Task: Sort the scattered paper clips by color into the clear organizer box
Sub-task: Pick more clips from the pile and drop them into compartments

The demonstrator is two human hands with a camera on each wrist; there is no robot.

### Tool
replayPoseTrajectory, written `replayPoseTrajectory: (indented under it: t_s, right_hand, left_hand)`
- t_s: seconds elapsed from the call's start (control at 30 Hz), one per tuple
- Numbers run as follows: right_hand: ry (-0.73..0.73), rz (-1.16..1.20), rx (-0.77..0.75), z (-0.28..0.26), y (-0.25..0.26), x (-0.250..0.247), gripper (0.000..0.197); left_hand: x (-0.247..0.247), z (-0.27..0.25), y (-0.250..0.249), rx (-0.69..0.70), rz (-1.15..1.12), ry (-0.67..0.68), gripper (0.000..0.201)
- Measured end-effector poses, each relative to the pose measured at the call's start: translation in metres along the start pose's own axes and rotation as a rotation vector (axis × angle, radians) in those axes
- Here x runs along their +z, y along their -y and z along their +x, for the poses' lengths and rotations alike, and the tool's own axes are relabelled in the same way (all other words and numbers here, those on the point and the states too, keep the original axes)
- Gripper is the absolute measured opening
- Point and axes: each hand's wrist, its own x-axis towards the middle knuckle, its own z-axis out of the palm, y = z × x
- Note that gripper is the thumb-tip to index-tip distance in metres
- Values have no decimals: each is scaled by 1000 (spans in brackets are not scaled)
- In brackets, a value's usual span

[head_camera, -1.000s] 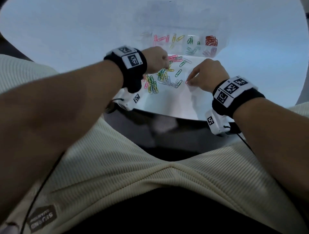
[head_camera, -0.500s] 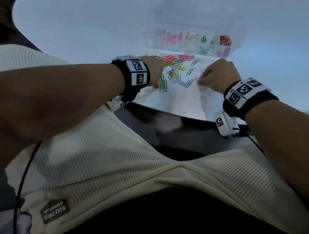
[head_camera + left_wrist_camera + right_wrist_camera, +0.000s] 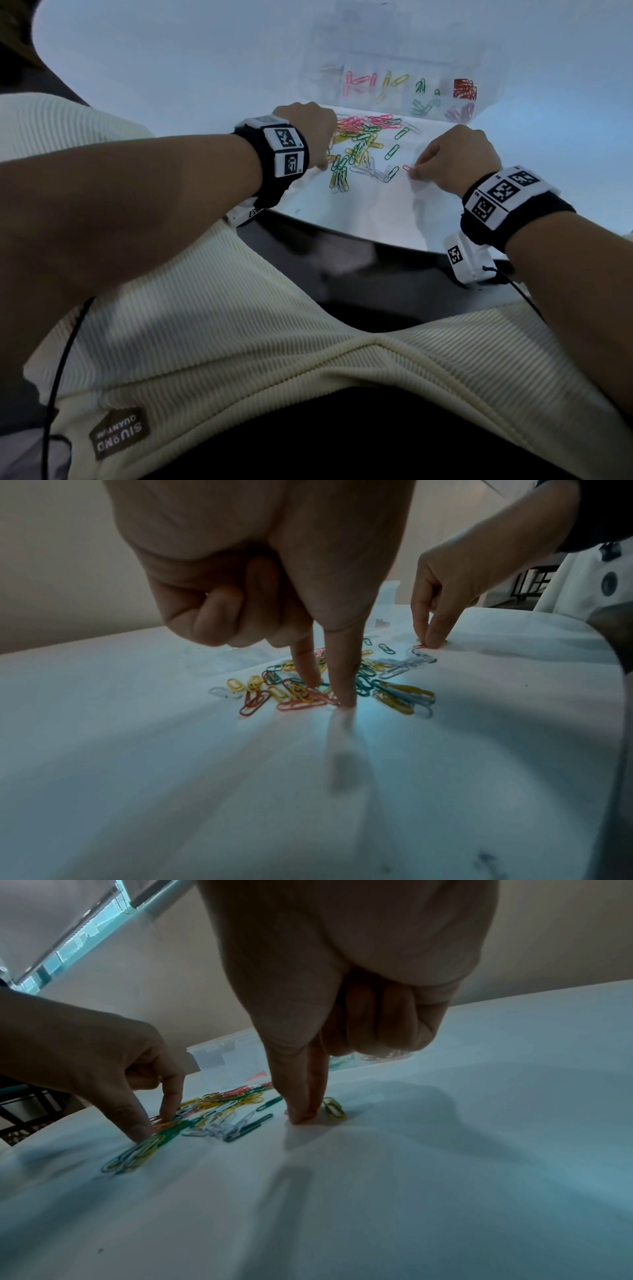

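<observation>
white table [image 3: 171,61] | on it: loose paper clips [image 3: 363,144], clear organizer box [image 3: 404,61]

Pink, green, yellow paper clips [image 3: 363,144]; cream ribbed top [image 3: 239,342].

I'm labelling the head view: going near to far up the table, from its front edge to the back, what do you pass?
Table edge → right hand pinching a red clip → loose pile of mixed clips → clear organizer box with sorted clips.
</observation>
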Motion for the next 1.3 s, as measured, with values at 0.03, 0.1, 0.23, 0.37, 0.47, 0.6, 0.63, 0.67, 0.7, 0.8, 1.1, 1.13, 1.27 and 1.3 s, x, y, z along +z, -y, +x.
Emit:
replayPoseTrajectory:
  t_s: [0.03, 0.1, 0.23, 0.37, 0.47, 0.6, 0.63, 0.67, 0.7, 0.8, 1.1, 1.13, 1.27, 1.3]
  right_hand:
    - [0, -5, 9, 0, 1, 0, 20]
    - [-5, -16, 15, -1, 4, 0, 20]
    - [13, -44, 17, -4, 8, 3, 21]
    - [31, -58, 38, -6, 10, 4, 27]
    - [31, -88, 40, -7, 11, 6, 30]
    - [27, -126, 37, -9, 12, 8, 38]
    - [29, -127, 38, -9, 12, 8, 39]
    - [29, -128, 37, -9, 11, 8, 40]
    - [29, -129, 36, -8, 11, 9, 40]
    - [26, -137, 25, -8, 12, 10, 39]
    - [53, -30, 12, -11, 13, 3, 32]
    - [72, 40, 15, -11, 14, 0, 32]
    - [103, 367, 61, -14, 17, -8, 29]
    - [100, 442, 88, -15, 18, -8, 26]
  left_hand:
    - [0, 0, 0, -3, -2, 3, 29]
    - [1, 2, 0, -5, -15, 6, 23]
    - [4, 2, -3, 21, -7, -3, 16]
    - [5, 2, -5, 28, 3, 5, 18]
    - [5, 2, -4, 26, -50, 1, 17]
    - [4, 4, -3, 0, -172, 23, 21]
    - [4, 5, -3, -9, -193, 29, 24]
    - [3, 6, -3, -16, -205, 32, 26]
    - [3, 6, -3, -18, -212, 31, 27]
    - [3, 6, -3, 2, -207, 32, 25]
    - [4, 7, 3, 79, -116, 13, 23]
    - [2, 7, 3, 76, -119, 17, 22]
    - [-4, 5, 1, 77, -151, 27, 18]
    - [-5, 4, 0, 80, -155, 30, 15]
